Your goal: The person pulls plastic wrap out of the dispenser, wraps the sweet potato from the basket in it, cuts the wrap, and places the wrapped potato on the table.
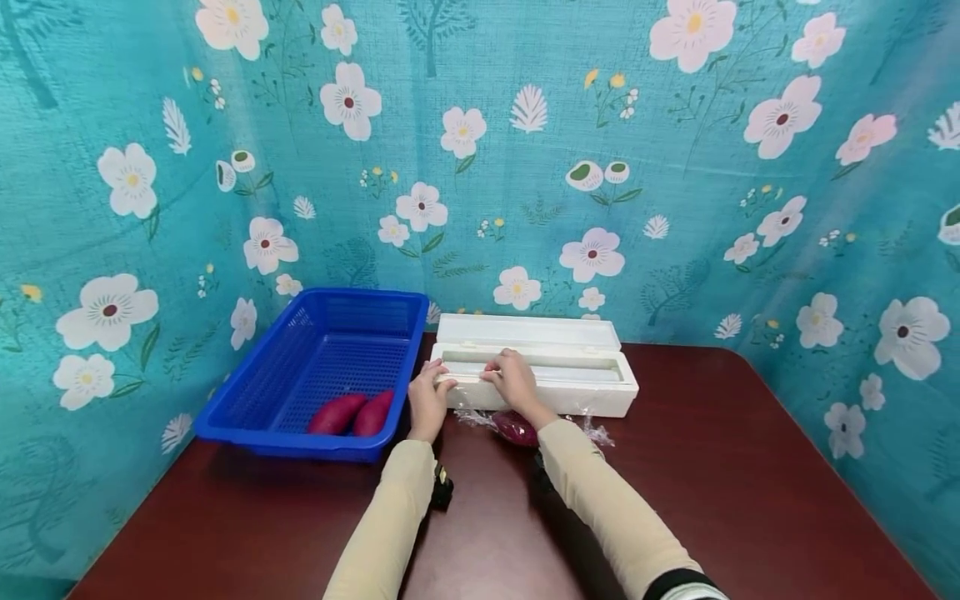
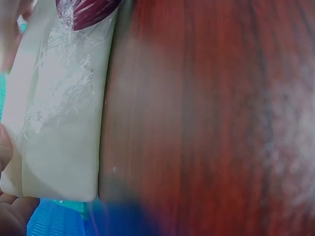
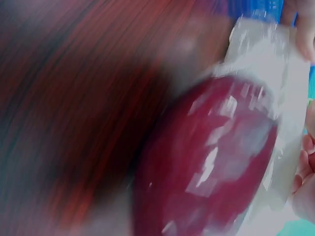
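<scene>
Bracing the white box: left hand, gripping its left end. Right hand, at the slot; grip unclear from here. Wrapped sweet potato, just in front. Advised: box firm, film taut.

"Any lettering on the white box?"
"None that I can read, neither on its long near side nor on the raised lid at the far side."
"And the blue basket to the left?"
"No legible label, brand or number there either."
"The curtain at the far side?"
"No words or signs I can make out."
"The plastic film?"
"Nothing readable."
</scene>
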`<control>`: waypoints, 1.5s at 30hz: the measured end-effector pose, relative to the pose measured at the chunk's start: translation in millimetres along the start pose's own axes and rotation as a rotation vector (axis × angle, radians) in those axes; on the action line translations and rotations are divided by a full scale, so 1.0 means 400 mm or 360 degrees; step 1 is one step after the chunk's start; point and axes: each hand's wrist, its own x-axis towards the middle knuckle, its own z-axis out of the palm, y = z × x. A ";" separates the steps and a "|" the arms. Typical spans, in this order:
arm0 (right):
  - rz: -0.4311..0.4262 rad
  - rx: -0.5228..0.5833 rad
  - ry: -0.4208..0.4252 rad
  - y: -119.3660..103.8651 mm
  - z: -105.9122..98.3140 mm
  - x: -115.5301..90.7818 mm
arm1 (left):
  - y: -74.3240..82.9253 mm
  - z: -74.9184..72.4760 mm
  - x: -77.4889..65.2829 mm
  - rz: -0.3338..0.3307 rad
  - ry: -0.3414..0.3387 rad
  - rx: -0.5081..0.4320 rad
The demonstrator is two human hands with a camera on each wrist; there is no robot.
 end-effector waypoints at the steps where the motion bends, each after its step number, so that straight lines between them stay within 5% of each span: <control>1: 0.0004 0.0027 0.0003 0.018 -0.011 -0.007 | -0.002 -0.005 0.001 -0.0004 0.0006 -0.0002; 5: 0.0013 0.0093 0.0071 0.113 -0.069 -0.044 | -0.015 -0.024 0.007 0.0004 0.0032 0.0013; 11: 0.0076 -0.0080 0.0237 0.256 -0.175 -0.110 | -0.020 -0.048 0.016 -0.0011 0.0045 0.0034; 18: 0.0062 -0.0106 0.0319 0.351 -0.248 -0.176 | -0.016 -0.040 0.005 -0.0025 -0.0008 0.0018; 28: 0.0172 0.0040 0.0273 0.383 -0.293 -0.210 | -0.001 -0.012 0.005 -0.0083 -0.0023 -0.0033; 45: 0.0411 0.0248 0.0210 0.401 -0.309 -0.227 | 0.006 -0.020 0.006 -0.0195 -0.0152 -0.0350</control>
